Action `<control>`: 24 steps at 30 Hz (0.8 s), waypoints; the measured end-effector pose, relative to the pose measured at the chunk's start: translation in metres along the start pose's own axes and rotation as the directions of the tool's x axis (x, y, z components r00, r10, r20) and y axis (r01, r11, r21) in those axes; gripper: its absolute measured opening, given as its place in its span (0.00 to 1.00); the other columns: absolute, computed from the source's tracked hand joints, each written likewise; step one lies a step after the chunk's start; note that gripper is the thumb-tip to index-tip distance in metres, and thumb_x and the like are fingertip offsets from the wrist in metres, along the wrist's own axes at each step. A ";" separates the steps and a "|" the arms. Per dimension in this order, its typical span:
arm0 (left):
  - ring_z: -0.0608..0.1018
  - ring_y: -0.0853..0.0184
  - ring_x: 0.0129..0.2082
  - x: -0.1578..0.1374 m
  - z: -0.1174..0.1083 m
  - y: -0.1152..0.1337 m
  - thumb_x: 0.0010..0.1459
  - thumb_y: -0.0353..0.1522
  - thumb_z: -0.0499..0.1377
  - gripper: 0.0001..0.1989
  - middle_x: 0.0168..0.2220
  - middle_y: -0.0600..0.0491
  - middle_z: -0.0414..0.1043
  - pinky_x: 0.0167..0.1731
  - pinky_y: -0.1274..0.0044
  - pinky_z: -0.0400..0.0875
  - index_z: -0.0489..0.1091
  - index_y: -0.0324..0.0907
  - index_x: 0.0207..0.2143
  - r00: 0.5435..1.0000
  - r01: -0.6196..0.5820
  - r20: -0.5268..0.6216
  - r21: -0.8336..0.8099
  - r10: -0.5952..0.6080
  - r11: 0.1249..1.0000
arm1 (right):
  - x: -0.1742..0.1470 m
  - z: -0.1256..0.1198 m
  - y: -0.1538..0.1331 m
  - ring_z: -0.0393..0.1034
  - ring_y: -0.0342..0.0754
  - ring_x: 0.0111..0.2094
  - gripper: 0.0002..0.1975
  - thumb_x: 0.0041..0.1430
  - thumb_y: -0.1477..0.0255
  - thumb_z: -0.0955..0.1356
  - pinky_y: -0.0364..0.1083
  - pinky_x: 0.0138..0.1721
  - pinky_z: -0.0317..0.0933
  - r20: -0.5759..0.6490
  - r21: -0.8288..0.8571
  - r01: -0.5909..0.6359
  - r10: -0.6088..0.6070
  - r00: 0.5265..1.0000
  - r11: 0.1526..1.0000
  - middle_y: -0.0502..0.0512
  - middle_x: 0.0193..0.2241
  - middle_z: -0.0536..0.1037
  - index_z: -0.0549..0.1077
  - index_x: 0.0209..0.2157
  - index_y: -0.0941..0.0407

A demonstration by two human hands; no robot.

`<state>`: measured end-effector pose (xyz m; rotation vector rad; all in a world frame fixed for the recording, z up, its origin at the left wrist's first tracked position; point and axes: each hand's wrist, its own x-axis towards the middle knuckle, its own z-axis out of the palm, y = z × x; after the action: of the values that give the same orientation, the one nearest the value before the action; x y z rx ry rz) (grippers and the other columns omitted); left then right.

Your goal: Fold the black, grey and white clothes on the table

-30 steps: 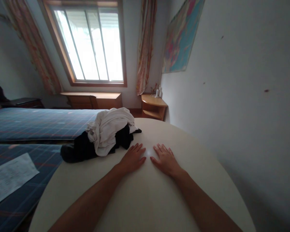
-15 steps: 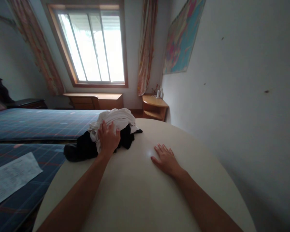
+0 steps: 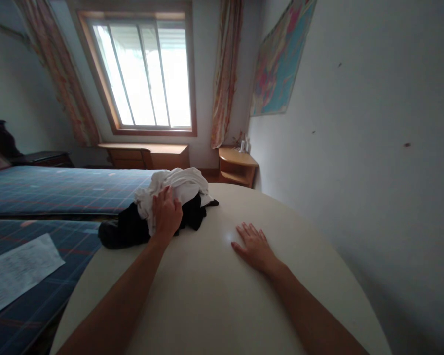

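Observation:
A crumpled white garment [image 3: 181,185] lies on top of a black garment [image 3: 128,229] at the far left of a round cream table [image 3: 222,305]. My left hand [image 3: 166,214] rests on the white garment with its fingers curling into the cloth. Flat on the bare tabletop to the right of the pile lies my right hand [image 3: 254,246], fingers spread, holding nothing.
A bed with a blue plaid cover [image 3: 55,190] stands left of the table, with a white paper sheet [image 3: 17,273] on its near part. A wooden corner shelf [image 3: 237,165] and a low wooden desk [image 3: 144,154] stand under the window. A white wall runs close along the right.
My left hand left the tabletop and moved up-left onto the white garment, where its fingers now close on the cloth. My right hand stayed in place.

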<state>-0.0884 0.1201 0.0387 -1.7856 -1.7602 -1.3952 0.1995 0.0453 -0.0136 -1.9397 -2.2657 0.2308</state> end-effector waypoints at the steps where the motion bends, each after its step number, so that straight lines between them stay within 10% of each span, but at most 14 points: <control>1: 0.64 0.56 0.63 0.000 -0.001 0.001 0.61 0.29 0.48 0.24 0.61 0.43 0.65 0.66 0.61 0.49 0.65 0.38 0.59 0.999 -0.041 0.015 -0.012 0.041 0.999 | 0.000 0.000 0.000 0.39 0.57 0.70 0.35 0.65 0.53 0.58 0.61 0.67 0.33 0.001 0.003 -0.001 0.001 1.000 1.000 0.58 0.70 0.50 0.56 0.68 0.54; 6: 0.72 0.60 0.54 -0.003 -0.004 0.002 0.63 0.30 0.49 0.17 0.52 0.48 0.74 0.63 0.64 0.55 0.72 0.42 0.50 0.990 -0.124 0.063 -0.070 0.129 0.990 | -0.001 -0.001 -0.001 0.39 0.57 0.70 0.35 0.65 0.53 0.58 0.61 0.67 0.32 0.003 0.011 0.001 -0.001 1.000 1.000 0.58 0.70 0.50 0.56 0.68 0.54; 16: 0.77 0.58 0.47 0.009 -0.015 -0.006 0.63 0.35 0.52 0.14 0.43 0.46 0.78 0.52 0.67 0.69 0.74 0.39 0.44 0.980 0.171 -0.071 -0.175 -0.185 0.970 | 0.000 0.000 0.000 0.39 0.58 0.70 0.35 0.65 0.53 0.59 0.61 0.67 0.32 0.005 0.019 0.003 -0.003 1.000 1.000 0.58 0.70 0.50 0.57 0.67 0.55; 24: 0.77 0.62 0.51 -0.013 -0.021 0.056 0.66 0.33 0.54 0.10 0.47 0.49 0.78 0.53 0.69 0.69 0.74 0.43 0.43 0.969 -0.231 -0.042 -0.502 0.243 0.833 | 0.003 -0.001 0.004 0.52 0.59 0.67 0.39 0.62 0.56 0.66 0.63 0.65 0.45 -0.267 0.200 0.120 -0.064 0.962 0.973 0.64 0.67 0.58 0.51 0.68 0.57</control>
<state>-0.0458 0.0836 0.0632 -2.1903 -1.1826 -1.8450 0.2034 0.0487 -0.0138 -1.6463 -2.0623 0.1885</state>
